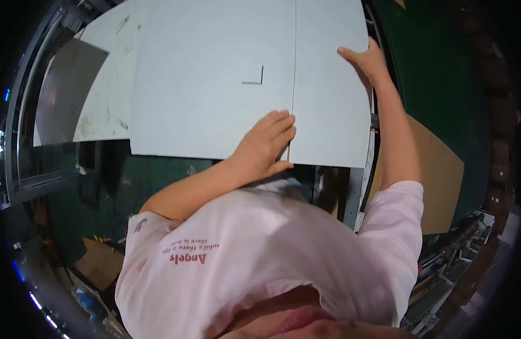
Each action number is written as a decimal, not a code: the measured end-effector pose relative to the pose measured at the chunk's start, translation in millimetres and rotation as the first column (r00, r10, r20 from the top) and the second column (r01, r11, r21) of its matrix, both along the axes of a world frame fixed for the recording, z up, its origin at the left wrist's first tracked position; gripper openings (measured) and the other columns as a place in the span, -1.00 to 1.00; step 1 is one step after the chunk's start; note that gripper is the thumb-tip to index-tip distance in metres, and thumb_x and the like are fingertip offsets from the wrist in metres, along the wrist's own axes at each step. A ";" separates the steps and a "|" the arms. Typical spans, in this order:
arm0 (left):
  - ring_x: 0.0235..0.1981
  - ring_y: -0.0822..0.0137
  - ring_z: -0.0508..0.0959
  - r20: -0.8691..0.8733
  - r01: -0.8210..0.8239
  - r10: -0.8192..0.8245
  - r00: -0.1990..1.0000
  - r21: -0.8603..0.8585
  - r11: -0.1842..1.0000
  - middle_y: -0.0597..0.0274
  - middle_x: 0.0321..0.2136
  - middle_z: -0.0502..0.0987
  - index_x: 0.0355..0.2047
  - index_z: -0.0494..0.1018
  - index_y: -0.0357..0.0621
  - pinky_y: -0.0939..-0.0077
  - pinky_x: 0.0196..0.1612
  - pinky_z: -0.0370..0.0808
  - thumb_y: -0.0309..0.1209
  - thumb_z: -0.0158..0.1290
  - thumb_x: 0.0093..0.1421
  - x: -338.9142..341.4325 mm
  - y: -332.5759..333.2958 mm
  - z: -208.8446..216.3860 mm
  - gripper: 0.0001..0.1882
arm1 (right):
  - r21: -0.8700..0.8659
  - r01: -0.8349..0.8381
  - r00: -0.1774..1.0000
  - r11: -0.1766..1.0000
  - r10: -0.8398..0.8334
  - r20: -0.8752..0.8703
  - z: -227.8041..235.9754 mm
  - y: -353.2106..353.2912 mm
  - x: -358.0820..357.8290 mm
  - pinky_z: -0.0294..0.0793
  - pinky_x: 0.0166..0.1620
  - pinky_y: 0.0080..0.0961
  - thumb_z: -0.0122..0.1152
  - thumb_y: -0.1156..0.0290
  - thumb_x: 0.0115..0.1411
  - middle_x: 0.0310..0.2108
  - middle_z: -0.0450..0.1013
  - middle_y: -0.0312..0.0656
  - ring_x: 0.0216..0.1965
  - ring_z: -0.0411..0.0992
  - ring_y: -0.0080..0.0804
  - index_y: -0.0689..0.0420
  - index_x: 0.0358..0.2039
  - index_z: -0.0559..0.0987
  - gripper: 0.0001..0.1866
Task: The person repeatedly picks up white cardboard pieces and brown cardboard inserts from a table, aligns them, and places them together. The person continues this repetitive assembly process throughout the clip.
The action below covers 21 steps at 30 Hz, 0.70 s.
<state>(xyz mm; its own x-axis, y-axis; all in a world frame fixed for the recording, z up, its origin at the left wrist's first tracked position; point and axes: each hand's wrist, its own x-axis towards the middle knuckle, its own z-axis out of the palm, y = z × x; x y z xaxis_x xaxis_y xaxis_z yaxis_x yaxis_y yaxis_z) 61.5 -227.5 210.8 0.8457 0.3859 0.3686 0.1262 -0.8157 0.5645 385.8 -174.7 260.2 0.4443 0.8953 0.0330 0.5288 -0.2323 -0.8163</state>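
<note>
A large white cardboard sheet (198, 96) lies in front of me, with a thin straight line running from front to back on its right side. An L-shaped dark slit shows near its middle. My left hand (266, 138) rests on the sheet at the near edge, its fingers stretched flat beside that line and its thumb along the edge. Over at the sheet's right edge is my right hand (366, 61). Its thumb lies on top, while the fingers go over the side and are mostly hidden.
A white, stained work surface (105, 107) extends to the left, with a grey panel (68, 85) on it. Brown cardboard (435, 175) stands at my right, and another brown piece (97, 263) lies low at the left. Metal machine parts (452, 265) are at the lower right, beside a green floor (441, 68).
</note>
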 end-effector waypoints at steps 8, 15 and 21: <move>0.21 -0.11 0.25 -0.011 0.090 -0.089 0.996 0.112 0.990 -0.18 0.12 0.31 0.01 0.35 -0.44 0.00 0.26 0.21 -0.32 0.26 -0.12 -4.9 -1.0 -21.3 -0.31 | -0.005 0.286 0.915 0.958 -0.272 0.298 -20.1 55.1 2.5 0.40 0.11 -0.27 0.43 -0.12 -0.20 0.08 0.33 0.16 0.09 0.37 -0.03 0.35 0.12 0.33 0.01; 0.19 -0.17 0.27 0.024 0.133 -0.138 0.990 0.133 0.982 -0.21 0.12 0.31 0.02 0.35 -0.40 -0.06 0.23 0.23 -0.34 0.24 -0.08 2.6 -2.3 -33.6 -0.35 | 0.285 0.293 0.955 0.913 -0.296 -0.033 -37.3 27.7 8.8 0.41 0.06 -0.27 0.37 -0.01 -0.05 0.17 0.22 0.15 0.09 0.34 0.01 0.28 0.14 0.37 -0.16; 0.21 -0.15 0.28 -0.005 0.046 -0.046 0.999 0.190 0.981 -0.11 0.16 0.32 0.07 0.37 -0.31 -0.01 0.22 0.23 -0.33 0.24 -0.05 4.2 -6.7 -15.4 -0.35 | 0.302 0.565 0.533 0.768 -0.618 0.577 -127.8 -209.2 103.8 0.34 0.11 -0.26 0.13 0.45 0.16 0.06 0.40 0.01 0.05 0.37 -0.04 0.07 0.08 0.46 -0.58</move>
<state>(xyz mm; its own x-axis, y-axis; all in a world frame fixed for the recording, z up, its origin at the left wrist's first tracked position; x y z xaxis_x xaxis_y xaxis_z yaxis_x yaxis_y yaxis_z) 65.7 -234.3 195.4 0.8612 0.2695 0.4310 0.0861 -0.9130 0.3988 489.6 -383.9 132.4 0.7216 0.4185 0.5515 0.6650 -0.6404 -0.3841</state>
